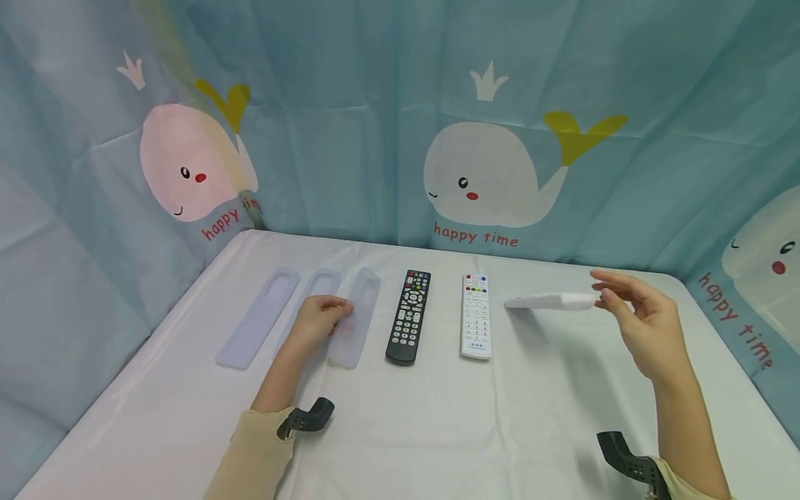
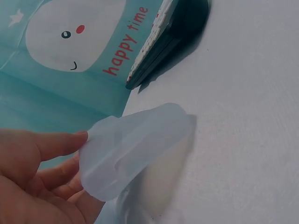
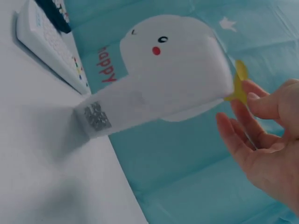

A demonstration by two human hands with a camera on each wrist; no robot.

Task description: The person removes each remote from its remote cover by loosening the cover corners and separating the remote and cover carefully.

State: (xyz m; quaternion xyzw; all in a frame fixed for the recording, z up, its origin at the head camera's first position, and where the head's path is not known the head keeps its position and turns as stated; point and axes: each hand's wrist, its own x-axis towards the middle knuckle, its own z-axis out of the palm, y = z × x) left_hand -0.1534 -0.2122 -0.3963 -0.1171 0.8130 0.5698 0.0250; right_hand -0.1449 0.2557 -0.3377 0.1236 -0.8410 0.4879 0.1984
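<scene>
My left hand (image 1: 320,321) pinches a translucent remote cover (image 1: 357,319) between thumb and fingers. In the left wrist view the cover (image 2: 135,149) is lifted at the held end and slants down toward the cloth. Two similar covers lie to its left, one (image 1: 259,319) in full view and one (image 1: 321,283) partly behind the hand. At the right, my right hand (image 1: 650,323) holds a white remote (image 1: 550,301) by one end with thumb and fingertips. This remote is tilted, its lower end with a grey label (image 3: 97,115) at the table.
A black remote (image 1: 409,318) and a white remote (image 1: 476,316) lie side by side, buttons up, between the hands. They rest on a white cloth-covered table (image 1: 400,430). Behind it hangs a blue curtain (image 1: 350,139) with printed whales.
</scene>
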